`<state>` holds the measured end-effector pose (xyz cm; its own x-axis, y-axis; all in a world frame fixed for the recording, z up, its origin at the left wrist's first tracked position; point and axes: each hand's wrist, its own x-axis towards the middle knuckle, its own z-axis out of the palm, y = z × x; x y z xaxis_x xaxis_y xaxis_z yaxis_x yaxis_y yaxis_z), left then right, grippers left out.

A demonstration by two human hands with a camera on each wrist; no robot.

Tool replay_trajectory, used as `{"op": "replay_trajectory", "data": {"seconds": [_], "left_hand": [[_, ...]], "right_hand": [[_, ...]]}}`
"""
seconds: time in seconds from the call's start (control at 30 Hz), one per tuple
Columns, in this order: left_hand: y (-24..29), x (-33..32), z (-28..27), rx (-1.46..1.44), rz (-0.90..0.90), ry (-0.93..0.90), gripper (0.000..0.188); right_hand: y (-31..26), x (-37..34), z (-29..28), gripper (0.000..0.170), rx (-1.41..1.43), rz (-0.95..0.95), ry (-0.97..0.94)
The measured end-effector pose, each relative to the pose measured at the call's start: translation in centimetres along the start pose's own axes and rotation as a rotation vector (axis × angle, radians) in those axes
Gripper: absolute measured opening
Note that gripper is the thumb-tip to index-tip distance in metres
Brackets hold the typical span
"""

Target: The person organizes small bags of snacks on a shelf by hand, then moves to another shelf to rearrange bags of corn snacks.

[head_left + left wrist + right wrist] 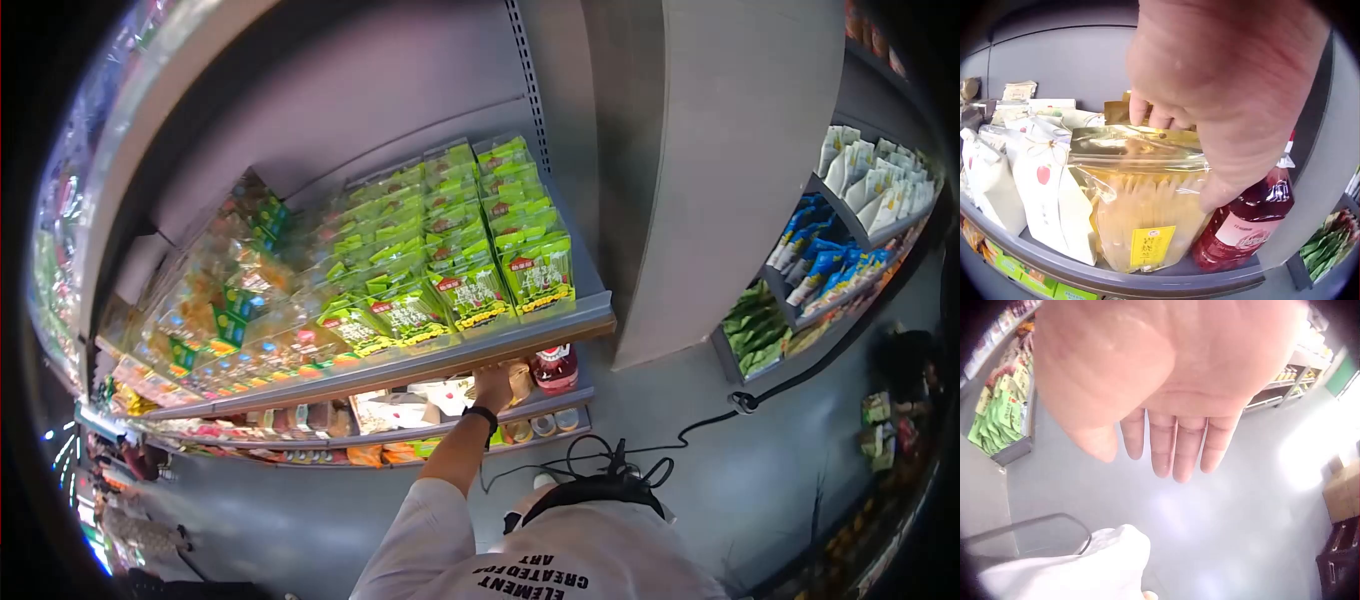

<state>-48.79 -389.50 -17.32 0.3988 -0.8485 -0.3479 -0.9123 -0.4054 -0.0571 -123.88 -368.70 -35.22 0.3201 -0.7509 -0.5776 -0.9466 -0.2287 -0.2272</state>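
Observation:
On a lower shelf, my left hand (490, 386) (1222, 94) grips a clear and gold bag (1141, 209) with a yellow label. Its fingers lie over the top behind the gold band, and the thumb rests on the right side. White pouches (1047, 187) with a red fruit print stand left of the bag, and a bottle of dark red liquid (556, 372) (1244, 228) stands to its right, partly behind the hand. My right hand (1166, 381), seen only in the right wrist view, hangs above the floor with its fingers extended and nothing in it.
Rows of green packets (430, 260) fill the shelf above my left hand, whose front edge (400, 368) overhangs it. A grey pillar (700, 180) rises to the right. A black cord (700, 424) crosses the floor. Cardboard boxes (1342, 490) stand at right in the right wrist view.

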Motion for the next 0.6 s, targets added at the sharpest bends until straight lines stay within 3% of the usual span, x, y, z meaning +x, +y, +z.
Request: {"op": "replay_trajectory", "data": {"seconds": [0.07, 0.17, 0.23, 0.3, 0.37, 0.4, 0.43, 0.47, 0.5, 0.6], "left_hand": [[-1.1, 1.2, 1.9, -0.067, 0.131, 0.108, 0.067], [-1.2, 2.2, 3.6, -0.281, 0.228, -0.042, 0.075], [-0.7, 1.7, 4.3, -0.228, 0.242, -0.042, 0.078], [-0.5, 0.9, 5.0, -0.013, 0.255, 0.332, 0.063], [-1.1, 0.9, 5.2, -0.046, 0.304, 0.359, 0.060], [-1.5, 1.1, 5.2, -0.074, 0.342, 0.388, 0.056], [-1.7, 1.3, 5.2, -0.079, 0.348, 0.391, 0.056], [-1.9, 1.2, 5.0, -0.204, 0.337, 0.205, 0.059], [-2.0, 1.0, 4.8, -0.323, 0.326, 0.013, 0.062], [-2.4, 0.4, 3.1, -0.317, 0.430, -0.029, 0.051]], "right_hand": [[-1.9, -2.6, 1.9, 0.025, -0.004, 0.012, -0.002], [-5.5, -3.1, 4.5, 0.026, -0.004, 0.002, 0.014], [-7.8, -2.4, 6.2, 0.026, -0.001, -0.007, 0.034], [-9.8, -1.2, 7.5, 0.027, -0.001, -0.018, 0.054], [-8.0, -1.3, 8.9, 0.028, -0.002, -0.016, 0.064], [-5.3, -1.7, 7.8, 0.024, 0.098, -0.047, 0.074], [-13.8, -0.7, -0.5, 0.021, 0.197, -0.078, 0.086], [-16.0, -0.8, -3.7, 0.021, 0.196, -0.070, 0.092], [-17.8, -1.0, -6.2, 0.018, 0.345, -0.051, 0.058], [-20.7, -2.4, -9.3, 0.020, 0.799, 0.013, -0.049]]}}
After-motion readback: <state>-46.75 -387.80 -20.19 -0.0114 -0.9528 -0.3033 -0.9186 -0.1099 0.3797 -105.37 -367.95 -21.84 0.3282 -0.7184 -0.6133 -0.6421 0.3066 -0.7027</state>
